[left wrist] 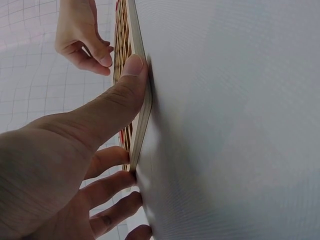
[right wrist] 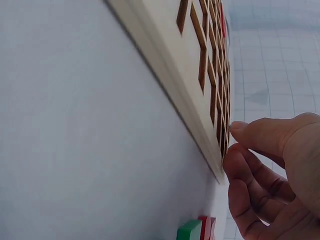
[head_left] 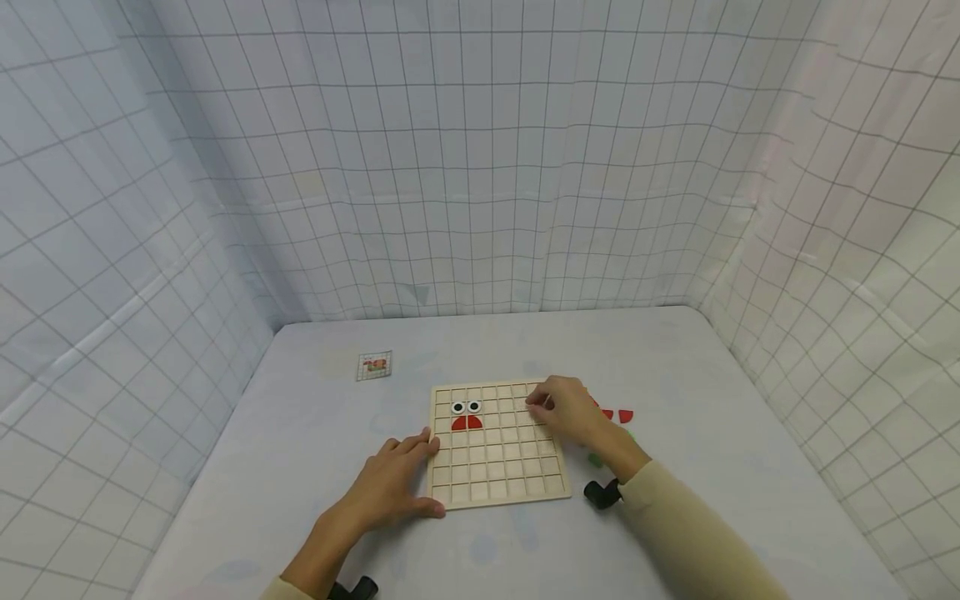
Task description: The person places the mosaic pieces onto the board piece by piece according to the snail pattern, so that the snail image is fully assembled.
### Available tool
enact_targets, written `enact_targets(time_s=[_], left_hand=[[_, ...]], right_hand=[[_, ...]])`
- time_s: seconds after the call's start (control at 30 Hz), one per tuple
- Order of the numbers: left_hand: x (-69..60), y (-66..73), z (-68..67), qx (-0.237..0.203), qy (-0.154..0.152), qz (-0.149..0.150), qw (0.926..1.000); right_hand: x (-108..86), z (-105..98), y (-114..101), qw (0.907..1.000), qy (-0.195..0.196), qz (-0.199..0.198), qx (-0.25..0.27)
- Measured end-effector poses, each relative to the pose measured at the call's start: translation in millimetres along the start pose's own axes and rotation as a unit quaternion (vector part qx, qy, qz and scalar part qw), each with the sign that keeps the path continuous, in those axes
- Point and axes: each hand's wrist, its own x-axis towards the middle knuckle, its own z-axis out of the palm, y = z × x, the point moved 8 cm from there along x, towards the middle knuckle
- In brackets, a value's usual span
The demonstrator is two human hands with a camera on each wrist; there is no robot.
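A square wooden grid board [head_left: 487,473] lies on the table. Two round eye tiles [head_left: 467,407] sit in its upper left cells, with two red quarter-round tiles [head_left: 467,423] directly below. My left hand [head_left: 390,482] rests at the board's near left corner, its thumb on the near edge and its extended fingers touching the left side. Over the far right part of the board is my right hand [head_left: 570,408], thumb and index fingertips close together. No piece shows between these fingertips in the right wrist view [right wrist: 270,175]; whether they pinch something small is hidden.
Loose red pieces [head_left: 626,416] and green pieces [head_left: 596,459] lie right of the board, partly behind my right forearm. A small picture card [head_left: 374,365] is at the far left. Gridded white curtains [head_left: 480,167] surround the table on the far side and both flanks.
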Motion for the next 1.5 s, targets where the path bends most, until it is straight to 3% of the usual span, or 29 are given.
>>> enact_targets(time_s=[0.4, 0.63, 1.03, 1.5], left_hand=[[-1.0, 0.5, -0.6, 0.006, -0.001, 0.001, 1.0], [-0.3, 0.1, 0.1, 0.008, -0.002, -0.001, 1.0], [-0.3, 0.4, -0.8, 0.004, -0.003, 0.002, 1.0], [-2.7, 2.6, -2.6, 0.002, 0.0, 0.009, 1.0]], right_hand=[[-22.5, -27.9, 44.4, 0.9985, 0.015, 0.03, -0.043], [-40.8, -37.9, 61.1, 0.9993, -0.013, 0.022, -0.026], [-65.7, -42.2, 69.6, 0.9931, -0.106, 0.003, 0.049], [-65.5, -40.5, 64.3, 0.9916, -0.119, -0.017, 0.048]])
